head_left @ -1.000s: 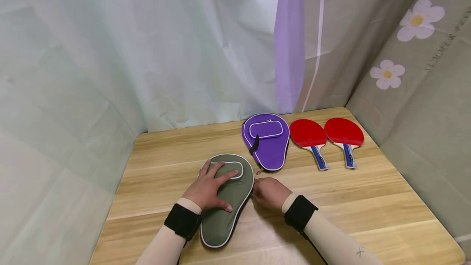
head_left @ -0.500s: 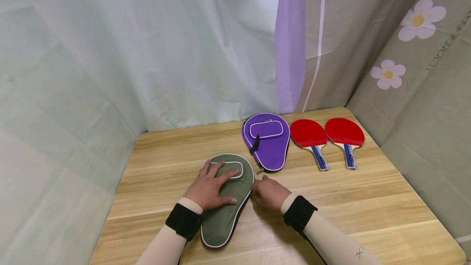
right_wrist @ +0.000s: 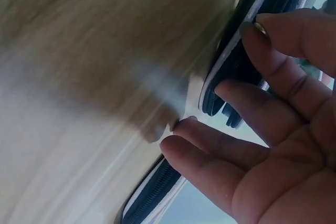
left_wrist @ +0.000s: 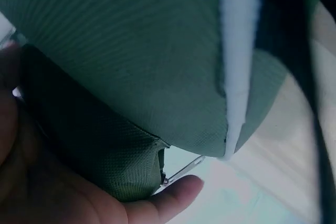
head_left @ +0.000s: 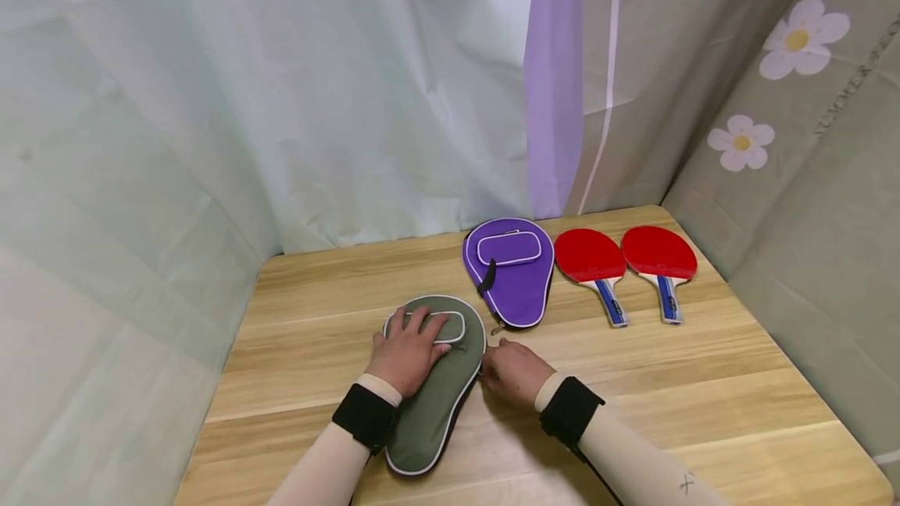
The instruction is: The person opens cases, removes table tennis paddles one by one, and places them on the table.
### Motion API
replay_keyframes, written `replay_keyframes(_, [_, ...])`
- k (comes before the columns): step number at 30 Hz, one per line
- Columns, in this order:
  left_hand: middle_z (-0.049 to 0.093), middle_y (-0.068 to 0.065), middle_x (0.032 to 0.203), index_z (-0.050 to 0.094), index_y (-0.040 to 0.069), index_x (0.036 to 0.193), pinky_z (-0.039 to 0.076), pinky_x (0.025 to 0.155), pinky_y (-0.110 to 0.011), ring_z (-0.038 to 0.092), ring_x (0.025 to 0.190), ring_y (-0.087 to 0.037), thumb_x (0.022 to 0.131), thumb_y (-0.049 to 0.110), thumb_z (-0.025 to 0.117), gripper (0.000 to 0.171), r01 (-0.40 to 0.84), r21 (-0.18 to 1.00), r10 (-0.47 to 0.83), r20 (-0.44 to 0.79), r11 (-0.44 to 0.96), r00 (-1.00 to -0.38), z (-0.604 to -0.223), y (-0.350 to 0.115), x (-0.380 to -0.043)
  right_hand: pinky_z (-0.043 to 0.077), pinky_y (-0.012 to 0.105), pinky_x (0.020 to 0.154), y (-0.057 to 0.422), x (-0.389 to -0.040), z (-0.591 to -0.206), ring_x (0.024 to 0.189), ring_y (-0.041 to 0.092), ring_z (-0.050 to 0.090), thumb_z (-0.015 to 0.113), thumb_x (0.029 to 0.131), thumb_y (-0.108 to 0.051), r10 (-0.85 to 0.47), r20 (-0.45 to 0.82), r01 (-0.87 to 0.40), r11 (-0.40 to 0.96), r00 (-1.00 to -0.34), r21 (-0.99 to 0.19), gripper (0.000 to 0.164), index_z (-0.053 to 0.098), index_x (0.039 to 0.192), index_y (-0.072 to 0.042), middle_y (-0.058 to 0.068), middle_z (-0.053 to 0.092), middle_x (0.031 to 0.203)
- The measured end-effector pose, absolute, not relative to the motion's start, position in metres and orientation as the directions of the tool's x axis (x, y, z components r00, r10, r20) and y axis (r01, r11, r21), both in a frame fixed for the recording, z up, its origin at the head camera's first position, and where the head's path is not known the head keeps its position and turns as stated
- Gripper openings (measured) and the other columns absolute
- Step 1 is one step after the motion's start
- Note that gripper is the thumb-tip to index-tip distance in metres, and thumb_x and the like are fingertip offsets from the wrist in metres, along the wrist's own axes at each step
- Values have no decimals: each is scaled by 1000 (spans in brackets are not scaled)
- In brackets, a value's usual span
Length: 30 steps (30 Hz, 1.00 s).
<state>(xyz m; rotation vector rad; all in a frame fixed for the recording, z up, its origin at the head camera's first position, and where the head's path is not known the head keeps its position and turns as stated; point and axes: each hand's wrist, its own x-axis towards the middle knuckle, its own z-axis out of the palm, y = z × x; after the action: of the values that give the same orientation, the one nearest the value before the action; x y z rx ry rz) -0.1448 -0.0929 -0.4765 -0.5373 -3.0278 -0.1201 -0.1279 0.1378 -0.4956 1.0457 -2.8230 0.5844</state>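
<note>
1. Head cam: the green paddle case (head_left: 446,381) is lying flat on the wooden table (head_left: 302,350), closest to the person, wide end toward the curtain (head_left: 351,100). The left hand (head_left: 406,356) rests on top, fingers laid across the white-trimmed pocket (head_left: 454,328), more of a light hold-down than a grab. The right hand (head_left: 518,373) is at the case's right edge with fingers curled in, but you can't see what's in them from up here. The purple case (head_left: 523,283) sits just behind and to the right, and beside that are two red paddles, one (head_left: 589,253) next to the purple case and the other (head_left: 658,251) at the far right. Blue handles point back toward the person.

2. Left wrist cam: dark and super close. Mostly green cloth, with white piping (left_wrist: 239,61) running down the right. The hand lies along the pocket, one fingertip (left_wrist: 191,184) right by a metal zip tab (left_wrist: 184,170).

3. Right wrist cam: here's the actual grip. Thumb and index finger pinch a small shiny bit, looks like a zip pull (right_wrist: 260,27), at the case's zipped edge. The other fingers are loosely bent. There's another zipped edge (right_wrist: 155,192) lower down, can't tell which case it's on.
</note>
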Motion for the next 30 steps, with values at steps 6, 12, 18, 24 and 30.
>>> replay_keyframes(6, [48, -11, 149, 47, 35, 146, 53, 75, -75, 38, 142, -48, 103, 53, 51, 47, 317, 91, 312, 65, 944, -948, -477, -92, -145, 58, 44, 90, 137, -129, -499, 62, 16, 66, 73, 86, -8, -625, 202, -654, 691, -754, -306, 22, 58, 72, -16, -5, 61, 61])
replay_keyframes(12, [49, -14, 145, 48, 32, 144, 54, 70, -75, 39, 139, -50, 104, 49, 52, 44, 304, 134, 301, 45, 943, -953, -476, -90, -147, 58, 47, 97, 138, -131, -501, 67, 19, 70, 74, 87, -9, -630, 174, -648, 691, -757, -319, 26, 57, 68, -17, -5, 61, 63])
replay_keyframes(18, [48, -17, 143, 47, 29, 143, 55, 68, -73, 39, 137, -54, 105, 46, 51, 41, 296, 159, 295, 29, 942, -955, -476, -90, -149, 57, 44, 94, 140, -129, -497, 63, 14, 63, 74, 85, -7, -639, 155, -650, 689, -754, -322, 26, 57, 68, -17, -6, 59, 66])
replay_keyframes(24, [49, -17, 140, 48, 29, 140, 55, 68, -73, 40, 135, -54, 105, 46, 52, 40, 273, 178, 268, 49, 945, -962, -476, -88, -147, 53, 54, 103, 140, -127, -492, 69, 15, 67, 71, 87, -4, -648, 130, -646, 679, -751, -348, 23, 58, 71, -15, -4, 60, 69])
replay_keyframes(30, [48, -15, 144, 47, 33, 143, 54, 73, -75, 39, 139, -52, 102, 50, 56, 45, 265, 121, 261, 47, 957, -964, -479, -85, -145, 54, 50, 103, 139, -128, -503, 81, 19, 72, 73, 86, -6, -650, 200, -677, 671, -733, -301, 20, 62, 73, -15, -2, 67, 76])
